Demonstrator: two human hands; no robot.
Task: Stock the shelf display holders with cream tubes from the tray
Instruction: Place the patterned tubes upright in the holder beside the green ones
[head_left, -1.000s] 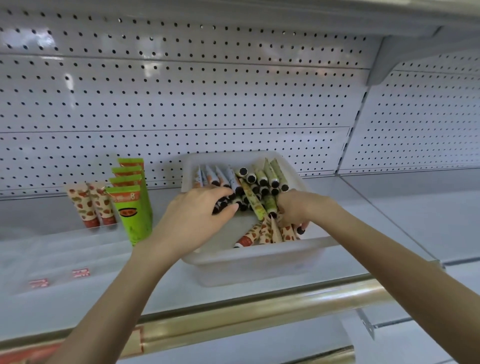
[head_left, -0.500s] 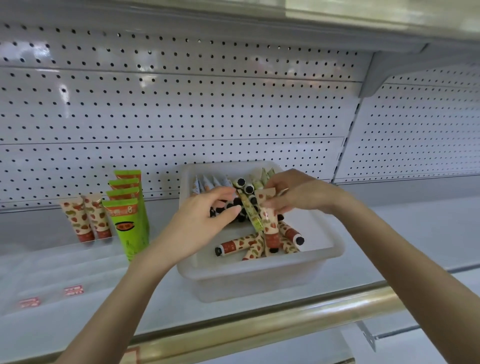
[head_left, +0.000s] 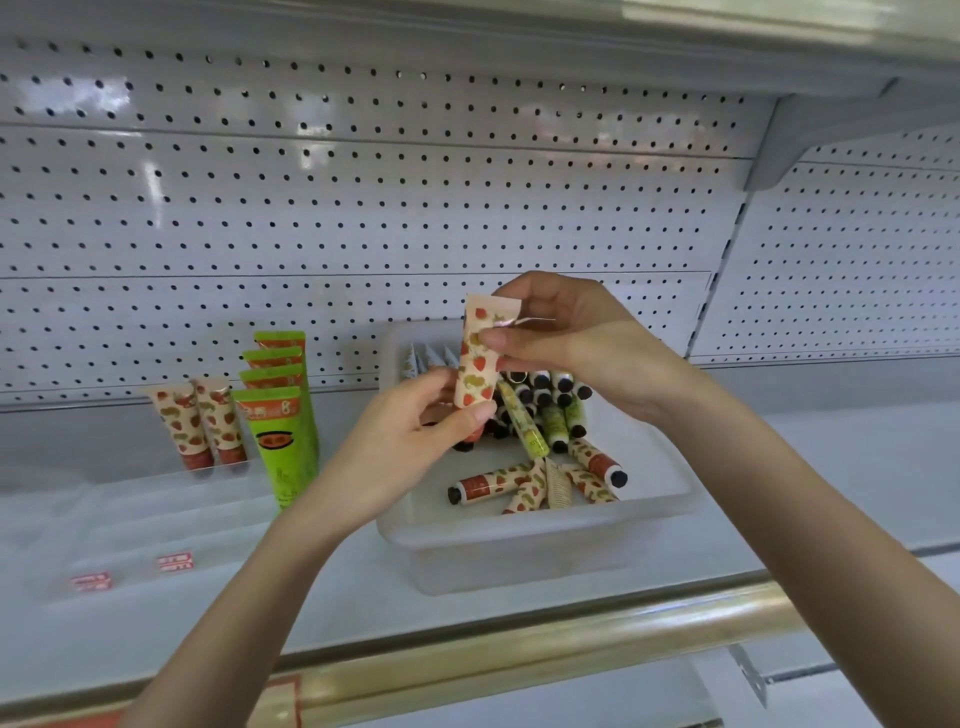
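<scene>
- Above tray (head_left: 519, 540): strawberry-print cream tube (head_left: 475, 364) upright, right hand (head_left: 571, 338) pinching its crimped top, left hand (head_left: 415, 431) pinching the cap end.
- Risk: a loose handover drops it; a careless insert topples the standing tubes (head_left: 200, 426) in the clear holder (head_left: 156, 499).

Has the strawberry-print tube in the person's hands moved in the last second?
Yes. The strawberry tube rose out of the tray: the right hand and left hand now hold it upright above the loose tubes inside.
</scene>
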